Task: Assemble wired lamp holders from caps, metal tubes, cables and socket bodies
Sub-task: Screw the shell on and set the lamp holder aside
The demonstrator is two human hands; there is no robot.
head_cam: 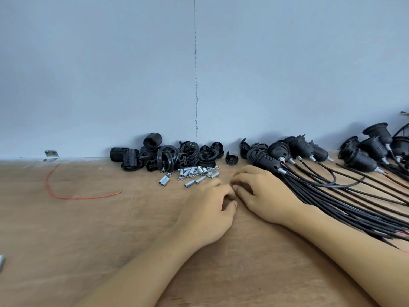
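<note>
My left hand (208,209) and my right hand (263,196) rest on the wooden table (88,229), fingers loosely curled, fingertips meeting in the middle. Nothing shows in either hand. Just beyond the left hand lie several short silver metal tubes and nuts (194,173). Behind them, against the wall, is a heap of black caps, rings and threaded socket bodies (168,154). To the right lie several assembled black lamp holders (309,151). Their black cables (354,202) fan towards me beside and under my right forearm.
A loose red wire (66,193) curves across the table at the left. A small metal bracket (51,155) sits at the foot of the blue-grey wall (132,74). A silver object (1,262) shows at the left edge.
</note>
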